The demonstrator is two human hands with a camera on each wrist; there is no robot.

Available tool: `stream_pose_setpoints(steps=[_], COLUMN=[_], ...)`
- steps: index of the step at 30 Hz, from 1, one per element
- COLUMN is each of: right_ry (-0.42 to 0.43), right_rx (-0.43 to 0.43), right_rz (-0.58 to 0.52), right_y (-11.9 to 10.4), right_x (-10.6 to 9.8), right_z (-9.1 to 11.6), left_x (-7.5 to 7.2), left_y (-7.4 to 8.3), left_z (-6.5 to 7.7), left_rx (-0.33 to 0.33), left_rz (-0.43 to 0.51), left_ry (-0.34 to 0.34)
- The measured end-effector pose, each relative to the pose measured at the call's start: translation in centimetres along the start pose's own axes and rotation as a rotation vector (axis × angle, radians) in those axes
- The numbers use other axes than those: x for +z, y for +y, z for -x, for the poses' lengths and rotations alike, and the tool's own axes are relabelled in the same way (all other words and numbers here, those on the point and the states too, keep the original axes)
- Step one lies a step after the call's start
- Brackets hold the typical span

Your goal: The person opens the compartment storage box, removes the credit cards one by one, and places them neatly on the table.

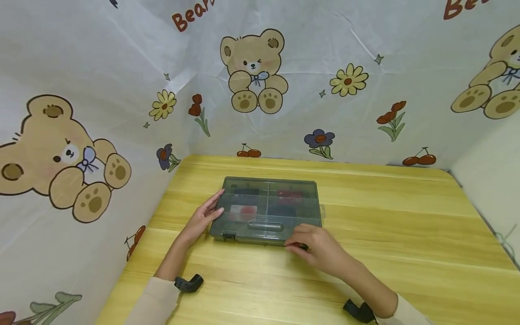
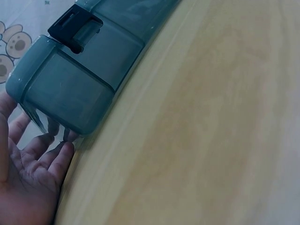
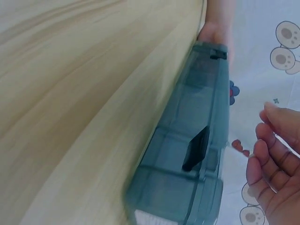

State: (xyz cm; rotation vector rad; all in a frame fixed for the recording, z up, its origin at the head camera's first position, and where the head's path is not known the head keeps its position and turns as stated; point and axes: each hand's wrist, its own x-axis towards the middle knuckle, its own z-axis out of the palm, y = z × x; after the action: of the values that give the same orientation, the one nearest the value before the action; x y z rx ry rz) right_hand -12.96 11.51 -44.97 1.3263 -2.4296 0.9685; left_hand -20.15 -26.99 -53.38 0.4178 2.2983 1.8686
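A translucent grey-green plastic storage box (image 1: 260, 230) lies flat with its divided lid down. My left hand (image 1: 201, 221) rests against the box's left end, fingers nearly straight and thumb at the lid's edge. In the left wrist view, a black latch (image 2: 75, 28) lies against the front wall near that end. My right hand (image 1: 314, 246) is at the front right corner, by the other latch. The right wrist view shows this black latch (image 3: 196, 149) tilted out from the wall, with the hand's loosely bent fingers (image 3: 269, 164) beside it, apart from it.
Through the lid show a red item (image 1: 290, 195), a white card with a red disc (image 1: 243, 211) and dark blue pieces. The yellow wood-grain table (image 1: 390, 212) meets a bear-printed cloth (image 1: 308, 49) at the back and left. Black wrist devices (image 1: 190, 283) sit at both sleeves.
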Motion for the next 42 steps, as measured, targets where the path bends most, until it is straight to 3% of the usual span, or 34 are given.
stream_pose_setpoints(steps=[9, 24, 42], right_ry=[0.058, 0.038, 0.077], right_rx=[-0.010, 0.042, 0.040], right_rz=[-0.051, -0.126, -0.123], right_y=[-0.7, -1.2, -1.7], right_x=[1.6, 3.0, 5.8], right_z=[-1.7, -3.5, -5.2], left_x=[0.0, -0.1, -0.2], left_y=[-0.1, 0.2, 0.1], left_z=[0.0, 0.1, -0.2], left_rx=[0.003, 0.004, -0.005], left_rz=[0.012, -0.004, -0.007], left_ry=[-0.010, 0.002, -0.004])
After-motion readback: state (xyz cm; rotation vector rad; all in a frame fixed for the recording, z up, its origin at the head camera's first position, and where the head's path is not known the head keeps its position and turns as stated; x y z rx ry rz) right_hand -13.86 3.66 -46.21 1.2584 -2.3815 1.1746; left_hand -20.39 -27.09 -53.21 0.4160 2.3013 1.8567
